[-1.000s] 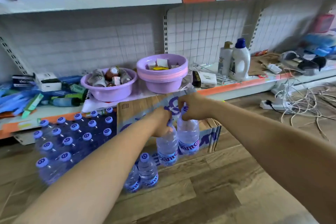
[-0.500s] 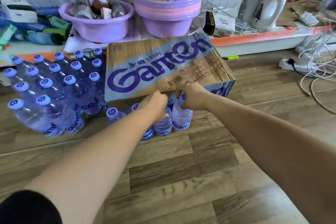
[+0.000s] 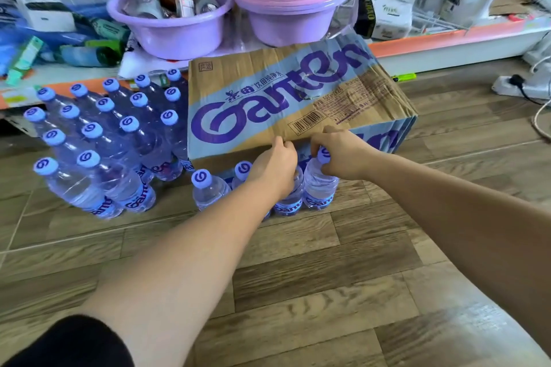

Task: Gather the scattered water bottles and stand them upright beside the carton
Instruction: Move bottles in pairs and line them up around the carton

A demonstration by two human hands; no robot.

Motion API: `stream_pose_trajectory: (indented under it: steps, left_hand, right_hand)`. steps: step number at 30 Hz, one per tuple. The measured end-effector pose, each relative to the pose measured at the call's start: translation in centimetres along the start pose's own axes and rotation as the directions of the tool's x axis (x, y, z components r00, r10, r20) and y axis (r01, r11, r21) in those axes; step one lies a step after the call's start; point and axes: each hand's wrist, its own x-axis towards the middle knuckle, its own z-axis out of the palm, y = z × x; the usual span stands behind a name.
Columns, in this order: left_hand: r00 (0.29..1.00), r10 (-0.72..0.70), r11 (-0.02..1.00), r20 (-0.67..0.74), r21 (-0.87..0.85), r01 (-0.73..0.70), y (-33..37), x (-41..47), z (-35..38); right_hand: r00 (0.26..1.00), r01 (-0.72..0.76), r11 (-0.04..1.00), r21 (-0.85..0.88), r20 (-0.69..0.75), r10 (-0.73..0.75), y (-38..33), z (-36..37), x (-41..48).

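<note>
Standing lower now, bottles [image 3: 320, 188] beside carton [image 3: 268, 92]

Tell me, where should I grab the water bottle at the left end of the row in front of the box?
Take that bottle by its neck, just under the cap, coming down from above. It stands upright, the carton is close behind and another bottle crowds its right side, so the top is probably the easiest way in.
</note>
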Motion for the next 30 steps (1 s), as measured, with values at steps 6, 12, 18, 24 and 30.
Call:
stream_pose_trajectory:
  steps: [6,12,18,24,30]
  left_hand:
    - [0.998,-0.061,0.996,-0.031,-0.064,0.059,0.5,-0.6,-0.2]
    - [0.996,-0.065,0.997,0.059,-0.048,0.068,0.2,-0.9,-1.6]
    - [0.989,0.039,0.998,-0.143,0.046,-0.033,-3.1,-2.8,-3.1]
    - [0.949,-0.131,0.989,-0.286,0.033,0.146,-14.0,-6.9,-5.9]
    - [0.934,-0.329,0.944,-0.136,-0.015,0.330,-27.3,-11.9,-5.7]
  right_hand:
    - [0.998,-0.042,0.988,-0.152,0.040,0.048,-0.2,-0.4,-0.2]
    - [1.000,0.014,0.910,-0.414,0.024,-0.005,-1.4,0.0,-0.3]
    - [0.991,0.042,0.922,-0.386,-0.099,-0.087,-4.9,-1.0,0.2]
    - [0.966,0.225,0.916,-0.333,-0.046,-0.254,-14.0,-0.6,3.6]
    - [0.943,0.330,0.894,-0.304,0.066,-0.325,-22.8,2.9,8.5]
